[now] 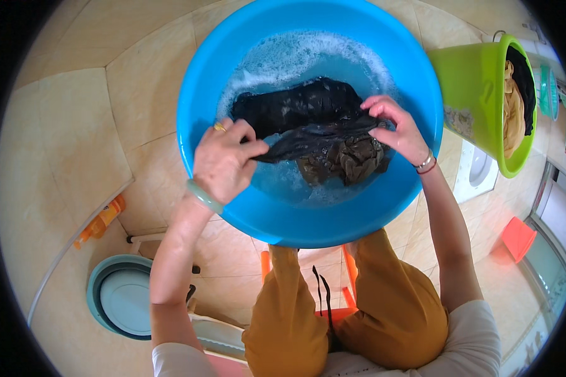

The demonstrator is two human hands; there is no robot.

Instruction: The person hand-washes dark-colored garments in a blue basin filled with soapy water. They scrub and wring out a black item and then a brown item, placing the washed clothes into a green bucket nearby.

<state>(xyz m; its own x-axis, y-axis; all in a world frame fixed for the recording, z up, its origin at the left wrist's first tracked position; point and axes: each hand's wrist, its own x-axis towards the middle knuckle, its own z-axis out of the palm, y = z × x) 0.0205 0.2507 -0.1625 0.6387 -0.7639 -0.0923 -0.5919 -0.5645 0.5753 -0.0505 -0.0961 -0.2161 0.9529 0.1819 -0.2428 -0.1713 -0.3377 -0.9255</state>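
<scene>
Both hands point(308, 144) on dark garment point(314, 119)

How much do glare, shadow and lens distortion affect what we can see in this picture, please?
Head view: strong fisheye bending, with black corners and curved tile lines; soft even light; pale sheen on the blue basin rim; foam is bright but readable; both hands, left hand and right hand, and the dark garment are sharp.

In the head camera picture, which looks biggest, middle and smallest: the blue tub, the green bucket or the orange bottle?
1. Blue tub, by far the biggest; both hands, left hand and right hand, grip the dark wet cloth in it.
2. Green bucket, though it sits near the bent rim, so its look is less sure.
3. Orange bottle, smallest.
</scene>
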